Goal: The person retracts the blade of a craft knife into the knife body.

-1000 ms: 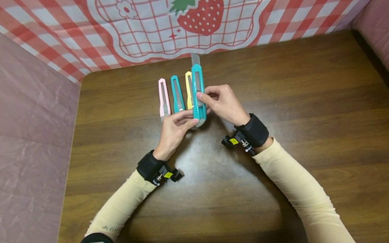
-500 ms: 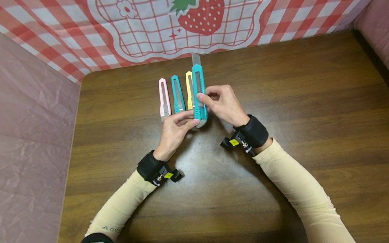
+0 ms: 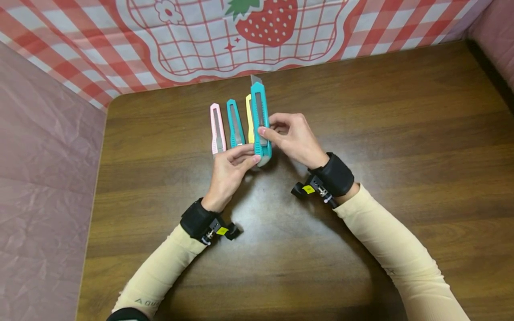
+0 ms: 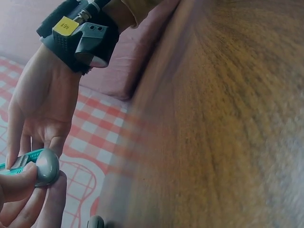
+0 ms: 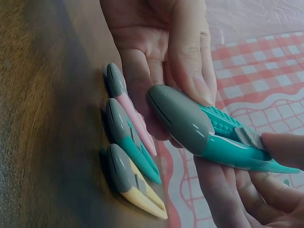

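A teal utility knife (image 3: 259, 111) with a grey end cap is held up over the table, a short length of its blade (image 3: 255, 80) showing at the far tip. My left hand (image 3: 229, 176) pinches the near end by the cap, thumb on the front and fingers behind. On the grey slider (image 5: 249, 137) presses the thumb of my right hand (image 3: 299, 138), whose other fingers curl behind the body. Beyond it on the table lie a pink utility knife (image 3: 217, 127), a second teal utility knife (image 3: 234, 120) and a yellow utility knife (image 3: 250, 118), partly covered by the held one.
The brown wooden table (image 3: 381, 133) spreads out all around. Behind it hangs a red-and-white checked cloth (image 3: 241, 58) with a strawberry print. A pink cloth (image 3: 40, 200) hangs along the left side.
The held knife's blade has slid partly back into its body, and my right thumb has shifted slightly toward the near end. The knife has tilted a little; the three on the table stay put.
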Demonstrator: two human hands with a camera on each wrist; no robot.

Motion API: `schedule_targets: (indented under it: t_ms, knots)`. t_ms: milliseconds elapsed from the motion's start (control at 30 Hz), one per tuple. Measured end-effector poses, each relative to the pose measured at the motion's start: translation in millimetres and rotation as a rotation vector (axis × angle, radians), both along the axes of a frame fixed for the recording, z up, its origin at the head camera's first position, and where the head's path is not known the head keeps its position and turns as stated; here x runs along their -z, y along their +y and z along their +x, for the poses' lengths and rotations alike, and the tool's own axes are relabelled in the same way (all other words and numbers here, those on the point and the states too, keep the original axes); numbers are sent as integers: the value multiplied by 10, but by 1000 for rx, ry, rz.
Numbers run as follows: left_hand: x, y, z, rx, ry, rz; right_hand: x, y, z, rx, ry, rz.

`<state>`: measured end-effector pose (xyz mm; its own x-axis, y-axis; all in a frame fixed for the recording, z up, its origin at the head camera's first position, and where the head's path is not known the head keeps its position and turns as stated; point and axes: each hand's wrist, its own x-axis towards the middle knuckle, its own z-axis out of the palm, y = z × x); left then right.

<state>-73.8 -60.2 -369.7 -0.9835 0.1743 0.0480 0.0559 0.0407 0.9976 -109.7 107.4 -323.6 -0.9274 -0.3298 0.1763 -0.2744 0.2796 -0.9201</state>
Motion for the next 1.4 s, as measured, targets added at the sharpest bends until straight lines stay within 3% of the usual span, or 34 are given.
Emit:
schedule_targets:
  t_ms: [567,1400]
  knots:
    - [4,-2,0,-13,-8,18,-18,20,-17,-69,-105,31]
    - [-2,0,-5,-9,25,8,2,28,-17,-49,0,20]
